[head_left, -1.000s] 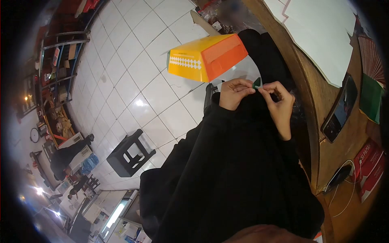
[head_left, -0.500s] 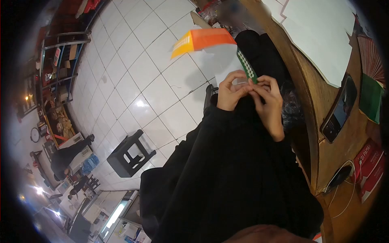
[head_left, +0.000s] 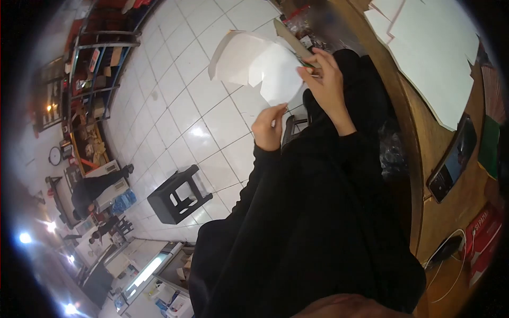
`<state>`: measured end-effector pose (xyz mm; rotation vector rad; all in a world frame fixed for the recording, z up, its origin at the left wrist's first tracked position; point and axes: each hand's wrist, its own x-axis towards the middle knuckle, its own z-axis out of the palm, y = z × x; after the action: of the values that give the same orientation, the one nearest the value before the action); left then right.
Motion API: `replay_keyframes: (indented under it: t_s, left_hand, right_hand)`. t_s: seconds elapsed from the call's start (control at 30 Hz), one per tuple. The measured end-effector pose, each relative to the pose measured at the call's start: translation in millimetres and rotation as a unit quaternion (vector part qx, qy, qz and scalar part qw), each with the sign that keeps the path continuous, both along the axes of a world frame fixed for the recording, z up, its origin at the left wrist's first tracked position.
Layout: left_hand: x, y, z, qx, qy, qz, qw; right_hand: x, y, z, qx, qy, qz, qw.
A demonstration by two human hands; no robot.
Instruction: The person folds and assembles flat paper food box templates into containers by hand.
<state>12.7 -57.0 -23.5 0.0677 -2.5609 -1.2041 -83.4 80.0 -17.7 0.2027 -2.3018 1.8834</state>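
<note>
Flipping over, the card (head_left: 257,59) now shows white where orange and yellow faced up before, above the tiled floor (head_left: 175,132). The right hand (head_left: 327,82), higher than before, pinches its right edge; the left hand (head_left: 269,127) pinches narrowly at its lower corner. Over left, the rack (head_left: 106,45) holds boxes (head_left: 115,56); below, a white bin (head_left: 183,307) stands, contents too small to tell.

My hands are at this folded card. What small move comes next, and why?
Perhaps slide your right hand down the edge of the card toward your left hand: the left seems to pinch its lower corner, the right is up at its right side, and the panels stand angled, so that edge may need steadying.
</note>
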Motion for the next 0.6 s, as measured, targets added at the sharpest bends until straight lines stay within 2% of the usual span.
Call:
replay_keyframes:
  t_s: [0.03, 0.07, 0.1, 0.2, 0.27, 0.3, 0.43, 0.6]
  left_hand:
    - [-1, -9, 1, 0.125, -0.043, 0.042, 0.99]
    - [-4, -18, 1, 0.248, -0.083, 0.083, 0.962]
    - [-11, -23, 9, 0.379, -0.054, 0.08, 0.92]
    - [-24, -43, 16, 0.502, -0.07, 0.103, 0.856]
    - [-26, -43, 17, 0.508, -0.067, 0.09, 0.854]
    - [-27, -42, 17, 0.517, -0.067, 0.077, 0.85]
    - [-28, -24, 18, 0.507, -0.037, 0.056, 0.859]
    - [-28, -13, 18, 0.506, -0.016, 0.041, 0.862]
  right_hand:
    - [2, -8, 12, -0.071, -0.073, 0.058, 0.993]
    - [8, -15, 10, -0.078, -0.072, 0.063, 0.992]
    - [14, -24, 8, -0.044, -0.019, 0.141, 0.989]
    - [33, -39, 2, -0.028, 0.053, 0.266, 0.962]
    - [39, -43, -4, 0.063, 0.121, 0.206, 0.969]
    - [40, -41, -5, 0.011, 0.1, 0.186, 0.977]
    - [36, -33, -9, -0.044, 0.133, 0.107, 0.984]
    - [37, -32, -6, -0.026, 0.145, 0.081, 0.986]
